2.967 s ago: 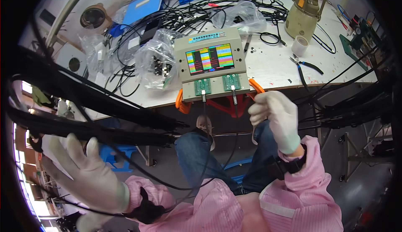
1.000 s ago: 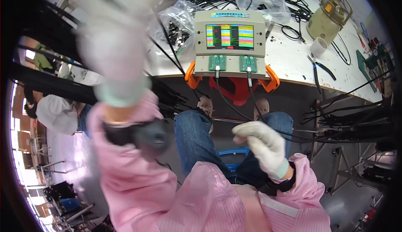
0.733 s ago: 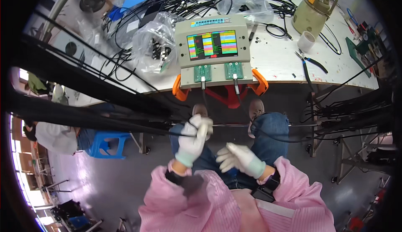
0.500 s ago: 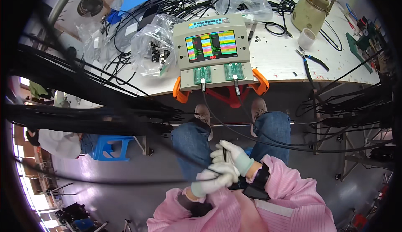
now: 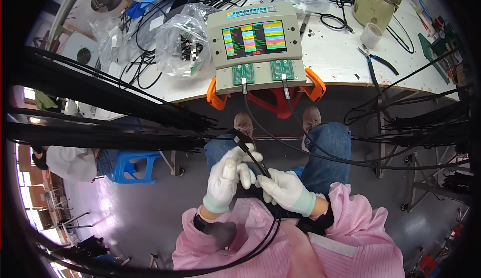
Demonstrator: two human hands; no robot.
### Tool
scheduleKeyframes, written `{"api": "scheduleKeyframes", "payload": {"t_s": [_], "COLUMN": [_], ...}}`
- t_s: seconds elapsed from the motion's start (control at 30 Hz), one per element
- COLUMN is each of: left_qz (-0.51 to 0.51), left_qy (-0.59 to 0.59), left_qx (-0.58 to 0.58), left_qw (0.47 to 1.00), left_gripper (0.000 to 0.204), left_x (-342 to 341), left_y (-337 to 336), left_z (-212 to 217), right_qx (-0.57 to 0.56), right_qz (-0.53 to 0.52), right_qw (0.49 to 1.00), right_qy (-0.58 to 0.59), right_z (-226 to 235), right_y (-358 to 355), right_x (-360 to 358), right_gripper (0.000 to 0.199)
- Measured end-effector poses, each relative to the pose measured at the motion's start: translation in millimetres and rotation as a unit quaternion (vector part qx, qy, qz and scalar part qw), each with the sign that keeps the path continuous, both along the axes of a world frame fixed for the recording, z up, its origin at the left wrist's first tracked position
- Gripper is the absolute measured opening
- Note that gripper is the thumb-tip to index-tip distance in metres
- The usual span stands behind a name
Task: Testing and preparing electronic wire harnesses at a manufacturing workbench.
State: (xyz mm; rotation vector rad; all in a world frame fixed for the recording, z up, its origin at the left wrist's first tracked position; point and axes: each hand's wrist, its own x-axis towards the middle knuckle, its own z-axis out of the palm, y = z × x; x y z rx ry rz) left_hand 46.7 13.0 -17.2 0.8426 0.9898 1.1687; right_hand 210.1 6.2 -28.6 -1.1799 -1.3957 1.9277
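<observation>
Both my hands wear white gloves and meet over my lap. My left hand pinches a thin black cable near its connector end, which points up and left. My right hand grips the same cable just below. The cable loops down across my pink sleeves. On the white bench ahead stands a grey tester box with a coloured screen. Two black cables are plugged into its two green sockets and hang down over my knees.
Bundles of black cables hang on racks at left and right. Clear bags of parts, pliers, a tape roll and an olive container lie on the bench. A blue stool and another person's sleeve are at left.
My left hand swung from far out left, came in to my lap and joined my right hand on the black cable. My right hand dropped from near the tester to my lap.
</observation>
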Motion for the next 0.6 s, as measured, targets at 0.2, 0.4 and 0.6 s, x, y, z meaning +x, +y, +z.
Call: {"api": "scheduleKeyframes", "payload": {"t_s": [0.2,0.4,0.6], "left_qz": [-0.018,0.066,0.061], "left_qy": [0.181,0.194,0.071], "left_qx": [-0.004,0.012,-0.057], "left_qw": [0.983,0.979,0.994], "left_gripper": [0.036,0.035,0.036], "left_x": [1.0,-7.2,24.4], "left_y": [23.9,72.2,106.9], "left_z": [36.0,10.5,13.7], "right_qx": [0.252,0.344,0.002], "right_qz": [0.033,-0.23,-0.3], "right_qw": [0.956,0.91,0.946], "right_qy": [-0.147,-0.023,0.123], "right_z": [11.2,45.8,28.4], "right_y": [7.3,57.8,103.7], "right_x": [-2.1,24.8,24.3], "right_gripper": [0.014,0.026,0.034]}}
